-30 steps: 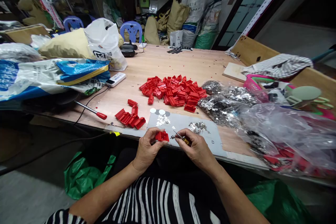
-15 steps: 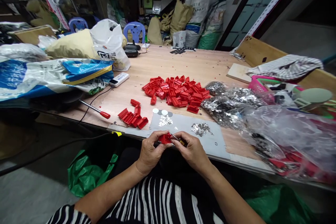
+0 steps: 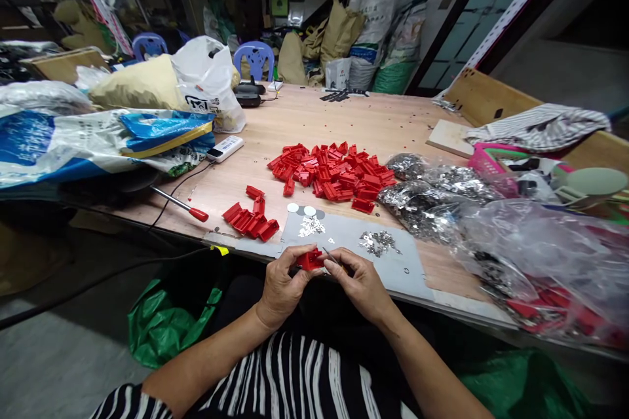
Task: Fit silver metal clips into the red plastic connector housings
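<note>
My left hand (image 3: 284, 283) pinches a small red plastic part (image 3: 311, 260) just in front of the table's near edge. My right hand (image 3: 360, 281) is closed on a thin metal tool (image 3: 330, 256) whose tip points at the red part. Behind my hands lies a grey mat (image 3: 344, 236) carrying two little heaps of small shiny metal pieces (image 3: 310, 226). A small group of red parts (image 3: 250, 219) lies left of the mat. Farther back sits a big pile of the same red parts (image 3: 331, 170).
Clear bags of metal pieces (image 3: 432, 196) and red parts fill the right side. Blue-and-white sacks (image 3: 98, 141), a white plastic bag (image 3: 206, 82), a red-handled tool (image 3: 179, 204) and a white power strip (image 3: 225, 148) sit left. Green bags lie on the floor.
My right hand has moved left toward the left hand, bringing the tool's tip up to the red part. The view has shifted slightly.
</note>
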A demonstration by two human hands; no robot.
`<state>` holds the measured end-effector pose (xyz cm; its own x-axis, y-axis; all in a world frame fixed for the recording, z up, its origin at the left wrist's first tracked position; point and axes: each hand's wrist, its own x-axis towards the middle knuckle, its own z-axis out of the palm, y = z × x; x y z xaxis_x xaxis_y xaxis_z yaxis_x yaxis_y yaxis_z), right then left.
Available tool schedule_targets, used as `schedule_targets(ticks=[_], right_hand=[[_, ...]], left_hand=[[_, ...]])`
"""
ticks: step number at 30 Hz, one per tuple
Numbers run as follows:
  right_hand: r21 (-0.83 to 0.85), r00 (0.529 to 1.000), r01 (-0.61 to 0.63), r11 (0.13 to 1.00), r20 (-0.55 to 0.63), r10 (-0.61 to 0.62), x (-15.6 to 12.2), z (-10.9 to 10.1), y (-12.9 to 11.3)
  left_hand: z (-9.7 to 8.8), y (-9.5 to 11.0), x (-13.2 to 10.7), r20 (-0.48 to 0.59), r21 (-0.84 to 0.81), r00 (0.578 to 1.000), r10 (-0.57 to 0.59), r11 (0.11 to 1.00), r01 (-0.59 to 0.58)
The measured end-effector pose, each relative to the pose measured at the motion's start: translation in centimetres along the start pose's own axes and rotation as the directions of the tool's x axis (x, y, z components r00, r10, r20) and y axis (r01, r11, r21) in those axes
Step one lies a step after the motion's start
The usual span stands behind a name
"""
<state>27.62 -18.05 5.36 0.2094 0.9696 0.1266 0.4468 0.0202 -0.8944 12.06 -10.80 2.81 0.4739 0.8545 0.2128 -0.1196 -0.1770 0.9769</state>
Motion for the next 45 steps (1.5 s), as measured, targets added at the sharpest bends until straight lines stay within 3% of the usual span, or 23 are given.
schedule_targets(ticks=[4,7,16,21,25,30,32,34,36,38,39,42,45], right_hand=[[0.118,0.992,-0.11,0.987,-0.047,0.117,-0.1,-0.6,1.0],[0.128,0.99,-0.115,0.985,-0.063,0.124,0.0,-0.5,1.3],[0.324,0.974,-0.21,0.923,0.153,0.168,0.3,0.3,1.6],[0.473,0.93,-0.357,0.806,0.261,0.259,-0.5,0.5,2.2],[0.578,0.909,-0.408,0.707,0.325,0.26,-1.4,0.5,2.3],[0.681,0.863,-0.504,0.531,0.42,0.281,-2.1,1.2,2.2],[0.677,0.85,-0.526,0.514,0.439,0.291,-1.9,1.2,2.1],[0.605,0.849,-0.524,0.6,0.429,0.308,-1.3,0.7,2.2],[0.429,0.881,-0.458,0.778,0.339,0.331,0.0,-0.3,2.4],[0.121,0.949,-0.311,0.943,0.103,0.3,1.5,-1.7,2.8],[-0.066,0.969,-0.245,0.967,0.003,0.246,2.3,-2.2,3.0],[-0.461,0.985,-0.175,0.87,-0.079,0.156,4.2,-3.2,3.5],[-0.617,0.988,-0.13,0.776,-0.01,0.157,5.3,-3.1,3.8]], left_hand=[[-0.1,0.0,0.0,-0.004,0.004,1.0,-0.01,1.0,0.01],[-0.1,0.0,0.0,0.016,0.033,1.0,0.017,0.999,-0.018],[0.2,0.7,-0.6,0.1,-0.02,0.995,-0.023,0.999,0.025],[0.2,0.1,-0.9,0.178,0.042,0.984,0.024,0.999,-0.032],[0.1,-0.3,-1.0,0.217,0.033,0.976,0.024,0.999,-0.032],[-0.2,-0.3,-0.6,0.262,-0.204,0.963,-0.066,0.971,0.122],[-0.2,-0.5,-0.4,0.272,-0.328,0.953,-0.137,0.918,0.225],[-0.2,-0.7,-0.2,0.244,-0.395,0.949,-0.2,0.873,0.286],[-0.2,-1.0,0.0,0.181,-0.414,0.954,-0.239,0.861,0.294],[-0.2,-1.2,0.3,0.119,-0.402,0.958,-0.261,0.869,0.287],[-0.2,-1.3,0.4,0.095,-0.391,0.959,-0.267,0.876,0.283],[-0.4,-1.4,0.6,0.063,-0.344,0.964,-0.259,0.901,0.265],[-0.5,-1.5,0.7,0.052,-0.286,0.972,-0.229,0.929,0.235]])
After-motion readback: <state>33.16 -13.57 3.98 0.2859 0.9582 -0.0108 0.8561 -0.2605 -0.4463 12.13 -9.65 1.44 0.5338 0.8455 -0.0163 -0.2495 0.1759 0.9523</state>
